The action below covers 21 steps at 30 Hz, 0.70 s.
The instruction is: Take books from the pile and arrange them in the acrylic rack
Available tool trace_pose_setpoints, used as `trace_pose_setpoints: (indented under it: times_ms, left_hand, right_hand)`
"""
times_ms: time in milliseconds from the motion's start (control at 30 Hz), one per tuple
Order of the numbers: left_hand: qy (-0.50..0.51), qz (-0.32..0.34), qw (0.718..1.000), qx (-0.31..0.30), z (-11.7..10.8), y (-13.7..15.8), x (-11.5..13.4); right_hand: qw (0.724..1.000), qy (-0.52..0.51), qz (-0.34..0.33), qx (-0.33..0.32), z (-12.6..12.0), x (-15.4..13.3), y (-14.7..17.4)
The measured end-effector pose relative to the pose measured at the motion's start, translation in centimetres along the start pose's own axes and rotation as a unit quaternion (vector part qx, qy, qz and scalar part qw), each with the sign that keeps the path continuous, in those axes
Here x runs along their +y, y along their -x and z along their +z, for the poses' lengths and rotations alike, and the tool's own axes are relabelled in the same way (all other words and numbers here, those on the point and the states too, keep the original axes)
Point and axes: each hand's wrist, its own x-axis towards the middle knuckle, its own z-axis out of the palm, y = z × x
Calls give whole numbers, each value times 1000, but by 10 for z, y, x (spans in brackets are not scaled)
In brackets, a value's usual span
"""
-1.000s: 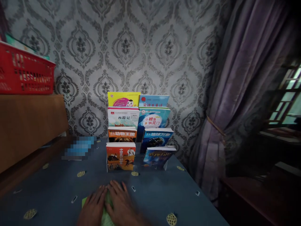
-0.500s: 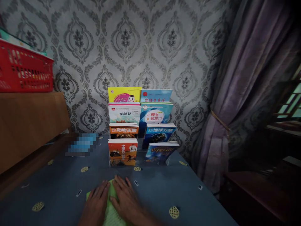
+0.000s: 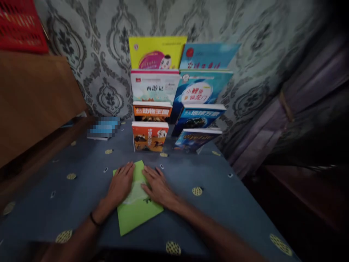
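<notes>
A green book point(image 3: 139, 214) lies slantwise on the cloth-covered table, its cover partly hidden by my hands. My left hand point(image 3: 122, 183) rests flat on its left part, fingers stretched forward. On the right edge lies my right hand point(image 3: 156, 183), also flat, with the thumb apart from the fingers. Neither hand grips anything. Beyond them stands a clear book rack with several books in two columns. At its front are an orange book point(image 3: 150, 137) and a dark blue book point(image 3: 196, 139).
A blurred-out blue book point(image 3: 105, 126) lies at the back left, near a brown wooden cabinet point(image 3: 35, 105). A red basket point(image 3: 21, 27) sits on the cabinet. Patterned wallpaper rises behind the rack. A purple curtain point(image 3: 272, 120) hangs on the right beyond the table edge.
The view has tilted down and moved closer, so the rack sits higher and larger. More of the green book and both forearms now show. Both hands still lie on the book.
</notes>
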Motion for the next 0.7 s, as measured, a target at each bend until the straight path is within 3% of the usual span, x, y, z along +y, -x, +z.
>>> trace_pose_setpoints:
  times_ms: [167,400,700]
  left_hand:
    - [38,-24,999,-29,-7,-2,3]
    - [63,-34,997,-20,-16,-4,6]
    - [112,42,987,-107,-29,-11,19]
  right_hand:
    - [1000,-9,-14,4,2,3,16]
    - [998,-40,-33,31,2,4,34]
    - [994,-83,-56,50,-1,6,63]
